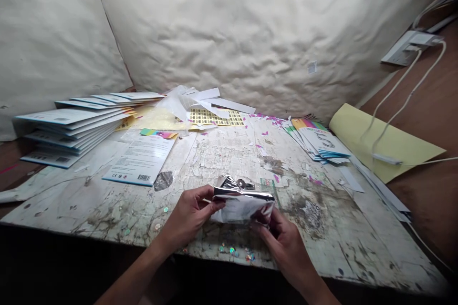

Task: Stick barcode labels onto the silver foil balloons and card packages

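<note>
Both my hands hold a crumpled silver foil pouch (243, 205) low over the front of the worn table (107, 200). My left hand (188, 217) pinches its left end between thumb and fingers. My right hand (282, 248) grips its lower right corner. A small dark metal piece (241, 183) shows behind the pouch's top edge, but its exact form is hard to tell. Holographic sequins (232, 250) lie on the table just below the pouch, and a scrap of foil (163, 181) lies to the left of it.
A printed card with a barcode (139, 159) lies left of my hands, beside a stack of blue-edged booklets (67, 128). Sticker sheets (214, 116) and white paper strips lie behind. Colourful cards (315, 138), a yellow folder (379, 143), and white cables (404, 86) lie to the right.
</note>
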Available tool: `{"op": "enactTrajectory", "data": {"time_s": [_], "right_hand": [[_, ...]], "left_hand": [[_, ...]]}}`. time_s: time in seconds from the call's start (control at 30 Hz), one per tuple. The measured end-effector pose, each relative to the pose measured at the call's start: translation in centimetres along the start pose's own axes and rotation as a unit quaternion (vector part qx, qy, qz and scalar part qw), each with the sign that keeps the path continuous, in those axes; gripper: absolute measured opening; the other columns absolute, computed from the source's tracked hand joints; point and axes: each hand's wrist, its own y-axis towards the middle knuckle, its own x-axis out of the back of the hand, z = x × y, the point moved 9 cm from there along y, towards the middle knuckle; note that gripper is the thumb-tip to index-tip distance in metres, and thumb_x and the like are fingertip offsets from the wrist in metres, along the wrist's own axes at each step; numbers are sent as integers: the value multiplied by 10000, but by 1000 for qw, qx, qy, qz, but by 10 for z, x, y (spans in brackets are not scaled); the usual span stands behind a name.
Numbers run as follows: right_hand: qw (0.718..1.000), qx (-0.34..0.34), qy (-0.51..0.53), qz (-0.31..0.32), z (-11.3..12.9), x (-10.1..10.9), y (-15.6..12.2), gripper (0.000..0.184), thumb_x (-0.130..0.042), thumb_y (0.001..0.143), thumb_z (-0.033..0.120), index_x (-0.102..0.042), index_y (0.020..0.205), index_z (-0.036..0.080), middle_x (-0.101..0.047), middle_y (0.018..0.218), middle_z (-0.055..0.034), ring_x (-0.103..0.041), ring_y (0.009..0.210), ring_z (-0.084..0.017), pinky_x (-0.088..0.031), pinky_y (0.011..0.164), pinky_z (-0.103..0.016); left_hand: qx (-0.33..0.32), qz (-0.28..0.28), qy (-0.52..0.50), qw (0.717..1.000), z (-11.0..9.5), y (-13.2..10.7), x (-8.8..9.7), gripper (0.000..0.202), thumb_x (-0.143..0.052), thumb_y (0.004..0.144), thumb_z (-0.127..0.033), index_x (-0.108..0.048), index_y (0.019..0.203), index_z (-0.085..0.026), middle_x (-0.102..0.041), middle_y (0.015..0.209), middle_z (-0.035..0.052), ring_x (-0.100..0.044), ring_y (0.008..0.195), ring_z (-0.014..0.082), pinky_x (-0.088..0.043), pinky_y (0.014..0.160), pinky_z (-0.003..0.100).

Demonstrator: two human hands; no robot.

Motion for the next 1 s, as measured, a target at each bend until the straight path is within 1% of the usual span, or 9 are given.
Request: {"op": "enactTrajectory", "data": {"time_s": [0.17,0.37,0.47,0.53,0.63,0.7,0.77,0.9,1.0], "right_hand": [[999,0,-43,14,0,0,3,341,-486,943,444,-692,932,172,-663,762,-39,-636,810,-236,-495,710,-285],[991,54,-115,-37,14,4,7,447,-421,975,449,-585,660,177,-567,798,-62,-580,738,-182,-464,675,-272],[981,74,-172,-50,17,1,7,469,-374,995,423,-567,641,185,-539,803,-64,-567,695,-171,-437,633,-283],[976,67,-204,-43,15,-2,9,468,-363,1000,411,-569,646,184,-540,805,-67,-576,696,-176,-424,628,-296],[968,58,-240,-35,12,-5,12,476,-355,1003,399,-569,638,181,-541,802,-71,-583,689,-182,-421,637,-315],[965,60,-255,-31,11,-8,14,471,-342,1008,376,-589,659,178,-549,810,-75,-588,690,-183,-427,649,-322],[961,65,-267,-32,12,-9,16,447,-343,1007,347,-608,690,177,-565,829,-79,-594,703,-185,-437,655,-324],[952,60,-298,-45,16,-3,16,384,-421,981,348,-600,684,183,-588,793,-68,-596,675,-184,-466,617,-316],[925,105,-340,-134,33,13,11,296,-509,940,369,-620,1085,137,-634,1083,-134,-628,957,-254,-516,783,-366]], "left_hand": [[17,-76,19,997,9,0,8,300,-672,807,-422,-607,711,-145,-503,618,-35,-432,581,99,-309,530,210],[42,-64,83,994,7,10,3,345,-620,820,-474,-664,709,-150,-591,593,-14,-487,533,120,-340,502,223],[50,-84,133,986,4,9,6,365,-620,829,-459,-686,1034,-164,-661,664,-1,-597,600,166,-425,559,246],[48,-124,205,970,0,6,11,561,-621,842,-443,-515,1332,-191,-677,718,-6,-634,629,186,-471,608,277],[-47,-181,375,908,-25,-2,4,634,-553,905,-418,-338,1458,-193,-688,1034,86,-664,924,249,-506,800,364],[-156,-128,469,860,-36,-6,-26,609,-498,938,-414,-322,1471,-179,-548,1352,141,-501,1259,294,-421,1002,424],[-221,-46,525,821,-32,-11,-56,659,-474,940,-461,-280,1494,-161,-368,1518,139,-296,1412,309,-307,1109,460],[-187,-8,581,792,-9,-11,-71,741,-459,924,-524,-236,1513,-134,-234,1575,137,-206,1446,325,-267,1125,496],[-164,-3,590,790,-2,-9,-70,708,-440,932,-500,-236,1516,-156,-213,1583,114,-181,1455,316,-230,1140,512]]}}
